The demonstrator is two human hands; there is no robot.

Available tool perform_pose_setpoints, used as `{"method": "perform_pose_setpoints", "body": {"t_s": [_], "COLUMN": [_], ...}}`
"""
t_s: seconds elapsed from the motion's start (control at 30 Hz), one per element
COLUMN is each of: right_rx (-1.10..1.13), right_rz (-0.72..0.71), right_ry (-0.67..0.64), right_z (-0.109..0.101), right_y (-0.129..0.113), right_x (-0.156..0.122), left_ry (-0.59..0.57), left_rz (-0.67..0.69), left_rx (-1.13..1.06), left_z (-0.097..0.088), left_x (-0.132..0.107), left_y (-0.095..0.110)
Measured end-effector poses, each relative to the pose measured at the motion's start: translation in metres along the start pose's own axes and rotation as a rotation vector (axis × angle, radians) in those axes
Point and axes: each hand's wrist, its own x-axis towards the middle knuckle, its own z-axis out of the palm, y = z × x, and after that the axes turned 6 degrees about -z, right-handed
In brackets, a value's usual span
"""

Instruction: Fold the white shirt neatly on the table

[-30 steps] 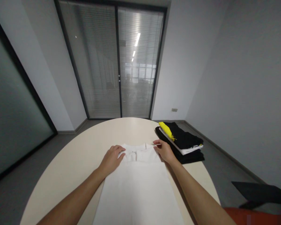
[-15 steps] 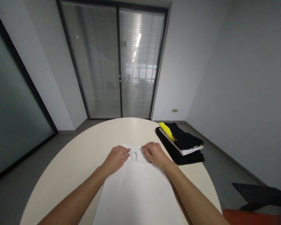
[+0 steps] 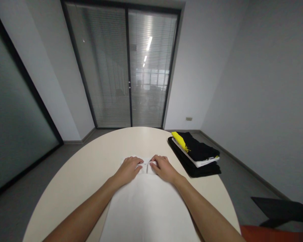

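A white shirt (image 3: 148,205) lies flat and long on the table, its collar end (image 3: 146,166) away from me and its near end running out of view at the bottom. At the left side of the collar, my left hand (image 3: 129,169) has its thumb and fingers closed on the cloth. My right hand (image 3: 163,168) pinches the collar's right side, close to a short dark slit in the middle. Both forearms rest along the shirt's two sides. My fingers hide the outer corners of the collar.
The round cream table (image 3: 73,188) carries a stack of folded clothes (image 3: 195,151), black, white and yellow, at the back right. Beside the table on the right are a dark chair part (image 3: 280,206) and a red-orange surface (image 3: 272,233). Glass panels with blinds (image 3: 108,67) stand behind.
My right hand has shifted slightly left along the collar, toward the slit, and its fingers have curled in more. My left hand has moved a little to the right. The stack stays put.
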Motion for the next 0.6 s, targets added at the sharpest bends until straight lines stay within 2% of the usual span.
{"method": "perform_pose_setpoints", "body": {"t_s": [0.2, 0.43, 0.6], "right_rx": [-0.004, -0.173, -0.207], "right_rz": [0.029, 0.072, 0.153], "right_ry": [-0.008, 0.056, -0.053], "right_z": [0.006, -0.001, -0.001], "right_y": [0.006, 0.001, 0.008], "right_x": [0.004, 0.004, -0.002], "left_ry": [0.021, 0.132, 0.099], "left_rz": [0.002, -0.058, -0.088], "left_rx": [-0.058, 0.139, 0.163], "left_z": [0.006, 0.004, 0.008], "left_x": [0.003, -0.006, -0.009], "left_y": [0.000, 0.006, 0.002]}}
